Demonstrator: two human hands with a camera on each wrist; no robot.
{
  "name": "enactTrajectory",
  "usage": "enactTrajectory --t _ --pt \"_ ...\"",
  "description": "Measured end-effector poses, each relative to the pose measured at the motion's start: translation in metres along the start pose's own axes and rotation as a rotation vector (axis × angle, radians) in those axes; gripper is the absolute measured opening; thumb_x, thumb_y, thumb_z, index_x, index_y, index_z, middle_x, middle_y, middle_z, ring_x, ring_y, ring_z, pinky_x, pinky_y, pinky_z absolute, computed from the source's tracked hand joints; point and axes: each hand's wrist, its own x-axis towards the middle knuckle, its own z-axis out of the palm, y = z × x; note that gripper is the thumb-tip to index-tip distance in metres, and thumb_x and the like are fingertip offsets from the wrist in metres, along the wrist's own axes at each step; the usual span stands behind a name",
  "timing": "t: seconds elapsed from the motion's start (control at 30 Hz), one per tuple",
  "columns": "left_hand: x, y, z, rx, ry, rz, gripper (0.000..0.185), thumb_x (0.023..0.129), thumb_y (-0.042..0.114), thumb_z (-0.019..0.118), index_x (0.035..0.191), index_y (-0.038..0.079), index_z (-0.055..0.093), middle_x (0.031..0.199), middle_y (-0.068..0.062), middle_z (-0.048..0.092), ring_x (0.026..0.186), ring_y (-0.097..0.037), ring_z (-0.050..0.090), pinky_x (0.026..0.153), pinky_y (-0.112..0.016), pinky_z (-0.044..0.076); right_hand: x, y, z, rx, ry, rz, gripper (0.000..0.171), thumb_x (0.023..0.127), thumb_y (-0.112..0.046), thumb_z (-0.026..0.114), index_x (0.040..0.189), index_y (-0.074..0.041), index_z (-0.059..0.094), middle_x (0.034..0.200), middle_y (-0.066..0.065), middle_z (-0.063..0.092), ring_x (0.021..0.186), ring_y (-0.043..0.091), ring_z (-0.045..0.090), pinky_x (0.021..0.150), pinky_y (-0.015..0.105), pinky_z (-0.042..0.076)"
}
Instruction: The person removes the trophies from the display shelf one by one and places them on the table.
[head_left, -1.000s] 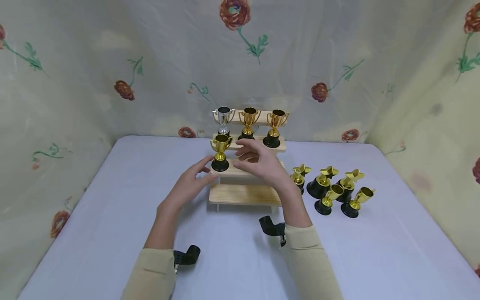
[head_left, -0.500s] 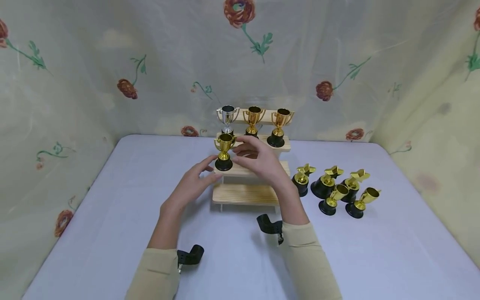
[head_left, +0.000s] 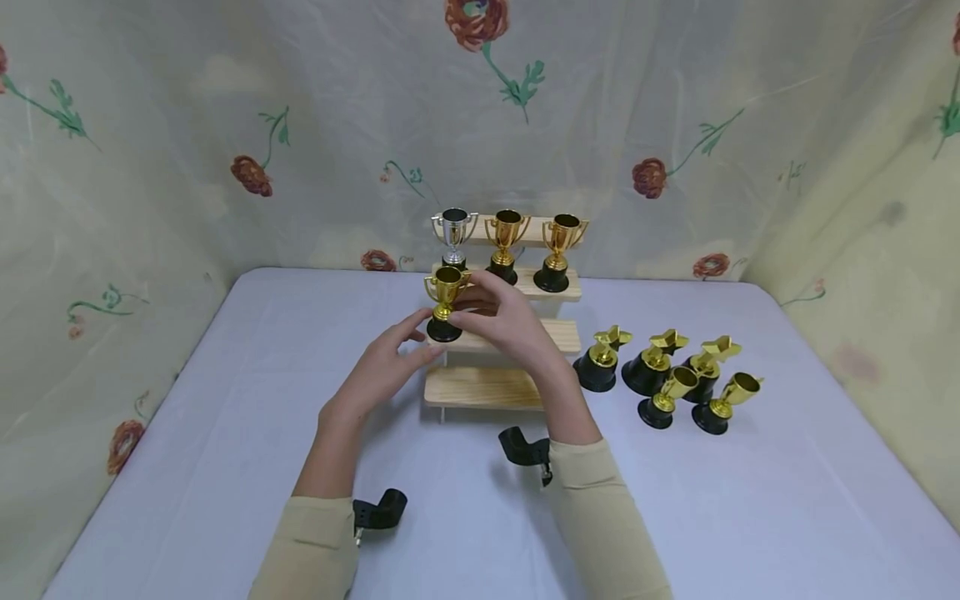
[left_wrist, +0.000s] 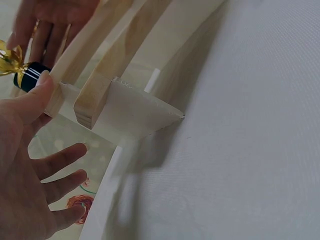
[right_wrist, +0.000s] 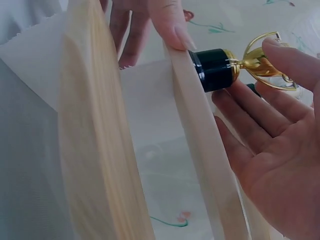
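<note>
A three-step wooden stand (head_left: 557, 336) stands mid-table. On its middle step, at the left end, is a gold trophy (head_left: 444, 302) with a black base (right_wrist: 215, 69). My right hand (head_left: 510, 325) holds it, thumb (right_wrist: 287, 55) on the cup and fingers along the stem and base. My left hand (head_left: 381, 368) is spread beside the stand, its thumb tip (left_wrist: 42, 85) pressed on the end of that step (left_wrist: 95, 97), close to the base (left_wrist: 31, 76). The top step holds a silver trophy (head_left: 453, 233) and two gold ones (head_left: 505, 237).
Right of the stand, several loose gold trophies sit on the white table: star-topped ones (head_left: 654, 360) behind, two tilted cups (head_left: 723, 404) in front. The stand's bottom step (head_left: 480, 387) is bare. Flowered cloth walls (head_left: 225, 125) close in the back and sides.
My right hand has moved left along the middle step and closed on the gold trophy. The left hand has stayed at the stand's left end.
</note>
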Motion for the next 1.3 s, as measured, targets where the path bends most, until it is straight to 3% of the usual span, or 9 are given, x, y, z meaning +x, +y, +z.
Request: enactTrajectory --t 0.47,0.8,1.0,1.3 --pt "-0.001 0.002 0.001 -0.002 0.008 -0.002 0.074 0.088 0.069 0.058 0.152 0.047 0.030 0.141 -0.003 0.051 0.139 -0.032 0.042 0.105 -0.063 0.040 0.004 0.002 0.014 -0.046 0.045 -0.028 0.039 0.088 -0.017 0.076 0.124 -0.013 0.061 0.119 0.009 0.069 0.113 0.022 0.066 0.097 0.039 0.054" --pt "-0.001 0.002 0.000 -0.012 0.007 -0.008 0.066 0.087 0.069 0.058 0.146 0.056 0.033 0.139 -0.002 0.052 0.137 -0.032 0.044 0.104 -0.065 0.040 0.005 0.001 0.021 -0.111 0.105 0.010 0.033 0.086 -0.011 0.076 0.117 -0.009 0.064 0.112 0.011 0.070 0.106 0.025 0.069 0.093 0.037 0.056" --pt "-0.001 0.002 0.001 -0.004 0.009 -0.019 0.065 0.088 0.069 0.058 0.146 0.055 0.032 0.139 -0.002 0.052 0.136 -0.031 0.045 0.103 -0.063 0.042 0.004 0.001 0.021 -0.123 0.086 0.020 0.032 0.086 -0.010 0.077 0.116 -0.005 0.068 0.114 0.011 0.067 0.106 0.026 0.068 0.094 0.037 0.056" --pt "0.000 -0.001 0.003 0.014 0.022 0.029 0.059 0.095 0.047 0.062 0.146 0.056 0.034 0.136 -0.002 0.055 0.131 -0.032 0.048 0.100 -0.059 0.045 0.002 0.000 0.017 -0.108 0.099 0.077 0.034 0.084 -0.012 0.078 0.116 -0.008 0.069 0.112 0.009 0.069 0.101 0.023 0.068 0.087 0.035 0.058"
